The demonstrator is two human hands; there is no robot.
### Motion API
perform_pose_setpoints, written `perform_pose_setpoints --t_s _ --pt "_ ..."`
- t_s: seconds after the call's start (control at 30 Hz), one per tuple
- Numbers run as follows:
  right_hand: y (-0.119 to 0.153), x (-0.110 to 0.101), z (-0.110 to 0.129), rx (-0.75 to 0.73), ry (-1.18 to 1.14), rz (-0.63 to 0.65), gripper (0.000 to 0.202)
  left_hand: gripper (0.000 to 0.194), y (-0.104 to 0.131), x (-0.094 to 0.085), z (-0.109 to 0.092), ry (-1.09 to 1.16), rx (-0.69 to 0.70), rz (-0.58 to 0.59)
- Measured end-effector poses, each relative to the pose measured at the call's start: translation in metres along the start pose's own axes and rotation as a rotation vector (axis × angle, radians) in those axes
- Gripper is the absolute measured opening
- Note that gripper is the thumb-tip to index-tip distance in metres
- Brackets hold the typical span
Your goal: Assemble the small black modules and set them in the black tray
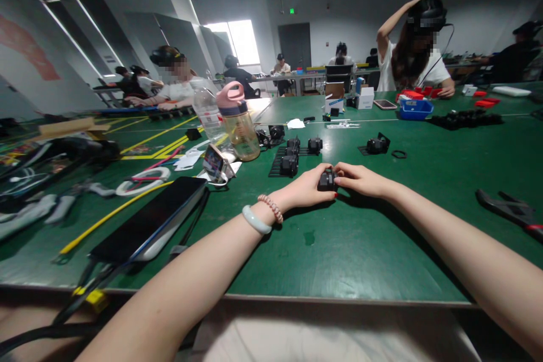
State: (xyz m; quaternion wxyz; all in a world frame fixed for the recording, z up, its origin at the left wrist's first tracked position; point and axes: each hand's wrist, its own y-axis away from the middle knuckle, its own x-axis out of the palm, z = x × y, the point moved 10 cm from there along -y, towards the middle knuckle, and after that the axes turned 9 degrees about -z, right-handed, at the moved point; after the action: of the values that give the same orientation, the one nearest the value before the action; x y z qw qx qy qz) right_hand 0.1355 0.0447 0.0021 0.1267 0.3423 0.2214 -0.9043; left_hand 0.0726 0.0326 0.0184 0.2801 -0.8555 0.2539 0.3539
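Observation:
A small black part [326, 180] is between my two hands, just above or on the green table [339, 254]. My left hand [307, 188] has its fingers wrapped round the part from the left. From the right, my right hand [358, 179] pinches the part's edge with thumb and forefinger. Several similar black parts on slotted bases [289, 163] stand beyond my left hand. Farther right stands another black part with an upright plate [376, 145], and a black ring [399, 154] lies beside it.
Black pliers [509, 209] lie at right. A bottle with a pink lid [240, 124], a propped phone [214, 163], a black power bank-like box [150, 218] and cables are at left. A blue bin [416, 109] stands near a person across the table.

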Motion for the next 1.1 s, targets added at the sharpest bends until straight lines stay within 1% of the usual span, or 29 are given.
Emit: perform_pose_setpoints --t_s 0.5,1.1 --pt "0.0004 -0.0002 0.0016 -0.004 0.019 -0.003 0.028 0.052 -0.0004 0.0006 -0.0002 -0.011 0.033 -0.004" --pt "-0.0005 0.0010 0.0003 -0.018 0.027 -0.004 0.030 0.052 -0.0008 0.0024 0.0029 -0.036 0.028 0.005"
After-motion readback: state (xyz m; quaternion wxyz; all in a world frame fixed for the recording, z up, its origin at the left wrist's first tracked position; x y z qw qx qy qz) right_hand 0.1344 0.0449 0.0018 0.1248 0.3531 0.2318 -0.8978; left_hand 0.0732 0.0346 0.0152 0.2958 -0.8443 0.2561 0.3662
